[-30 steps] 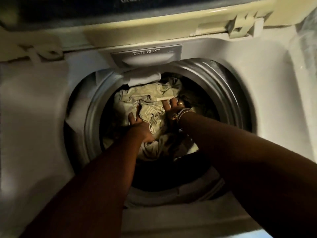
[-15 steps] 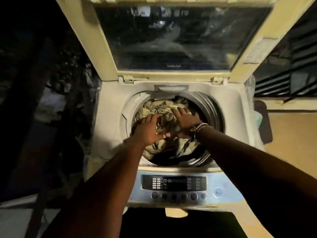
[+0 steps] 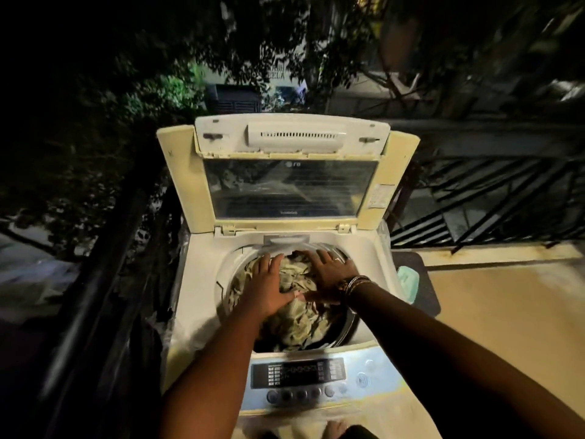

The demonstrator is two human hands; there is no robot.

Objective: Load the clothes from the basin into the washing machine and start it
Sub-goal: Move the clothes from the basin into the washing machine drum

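A white top-loading washing machine (image 3: 196,280) stands in front of me with its lid (image 3: 288,191) raised upright. Its drum holds a heap of pale, crumpled clothes (image 3: 297,321). My left hand (image 3: 269,286) lies flat on the heap with fingers spread. My right hand (image 3: 329,274), with bangles at the wrist, rests palm down on the clothes just beside it, fingers apart. Neither hand grips any fabric. The control panel (image 3: 297,373) with a row of round buttons (image 3: 300,394) sits at the machine's near edge. No basin is in view.
A black railing (image 3: 493,201) runs behind and to the right of the machine. A dark stool with a pale green object (image 3: 408,282) stands at the machine's right side. Tan floor (image 3: 506,327) spreads to the right. Dark railing and trees fill the left.
My head has drawn back and up from the drum, so the whole machine and lid show now. Both hands have risen from deep in the drum to lie flat on top of the clothes.
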